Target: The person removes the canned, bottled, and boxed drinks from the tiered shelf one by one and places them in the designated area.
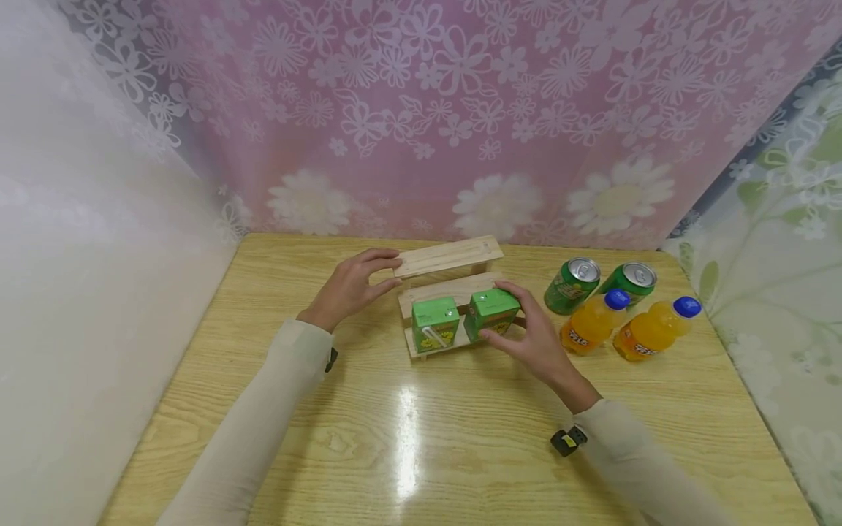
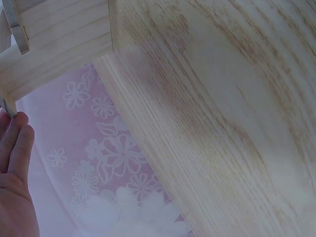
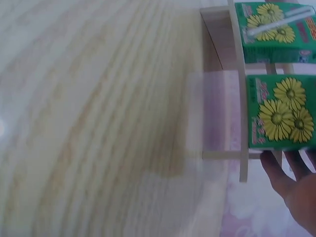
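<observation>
A small stepped wooden rack (image 1: 447, 257) stands on the table. Its left end is held by my left hand (image 1: 351, 287), with the fingers at the top board and the thumb just below. In the left wrist view, fingertips (image 2: 20, 118) touch the edge of a board (image 2: 59, 44); the thumb is out of sight there. My right hand (image 1: 536, 340) grips a green drink carton (image 1: 490, 310) by its sides on the lowest step. Left of it, on the same step, stands a second green carton (image 1: 435, 321) with a straw on its front. Yellow flowers decorate both cartons.
Right of the rack stand two green cans (image 1: 571, 286) and, in front of them, two orange drink bottles (image 1: 592, 325) with blue caps. A pink flowered curtain (image 1: 421, 131) hangs behind the wood-grain table (image 1: 342, 438). Pale walls or cloths flank both sides.
</observation>
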Demonstrator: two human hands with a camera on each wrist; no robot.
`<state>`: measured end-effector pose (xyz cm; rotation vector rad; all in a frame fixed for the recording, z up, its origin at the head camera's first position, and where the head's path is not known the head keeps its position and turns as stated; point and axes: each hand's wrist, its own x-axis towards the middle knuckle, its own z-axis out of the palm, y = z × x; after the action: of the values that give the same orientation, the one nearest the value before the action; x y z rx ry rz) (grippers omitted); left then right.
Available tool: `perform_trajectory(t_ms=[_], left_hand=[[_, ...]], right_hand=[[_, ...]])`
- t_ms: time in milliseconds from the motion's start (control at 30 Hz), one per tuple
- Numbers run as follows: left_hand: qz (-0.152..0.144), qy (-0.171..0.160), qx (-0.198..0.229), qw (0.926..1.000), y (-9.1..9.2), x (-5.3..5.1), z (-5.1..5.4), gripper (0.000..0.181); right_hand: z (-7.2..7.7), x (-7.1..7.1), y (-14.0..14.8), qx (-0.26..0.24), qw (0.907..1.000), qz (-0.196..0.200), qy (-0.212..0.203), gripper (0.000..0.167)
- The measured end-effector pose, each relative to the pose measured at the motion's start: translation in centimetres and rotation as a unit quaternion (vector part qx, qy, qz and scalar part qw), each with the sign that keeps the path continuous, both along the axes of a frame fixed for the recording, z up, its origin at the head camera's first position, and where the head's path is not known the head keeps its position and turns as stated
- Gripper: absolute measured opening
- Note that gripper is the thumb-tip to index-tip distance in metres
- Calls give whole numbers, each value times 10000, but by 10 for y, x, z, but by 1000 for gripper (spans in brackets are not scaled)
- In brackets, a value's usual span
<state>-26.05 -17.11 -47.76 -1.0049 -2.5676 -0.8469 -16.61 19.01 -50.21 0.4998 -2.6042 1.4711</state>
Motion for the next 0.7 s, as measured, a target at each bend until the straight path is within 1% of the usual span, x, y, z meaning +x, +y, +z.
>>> perform_trajectory(t_ms=[300, 467, 567, 700], left_hand=[[61, -75, -55, 9999, 1, 1, 1, 43], [60, -38, -65, 10000, 2, 1, 1, 43], [62, -21, -73, 10000, 2, 2, 1, 43], [61, -52, -55, 10000, 2, 3, 1, 43]], right_hand=[[-7, 6, -17, 26, 9983, -500, 298, 98], [-10, 8, -23, -63, 9966, -679, 454, 98], [-10, 10, -25, -95, 9961, -733, 478, 97], [-8, 11, -28, 1, 9955, -780, 538, 93]])
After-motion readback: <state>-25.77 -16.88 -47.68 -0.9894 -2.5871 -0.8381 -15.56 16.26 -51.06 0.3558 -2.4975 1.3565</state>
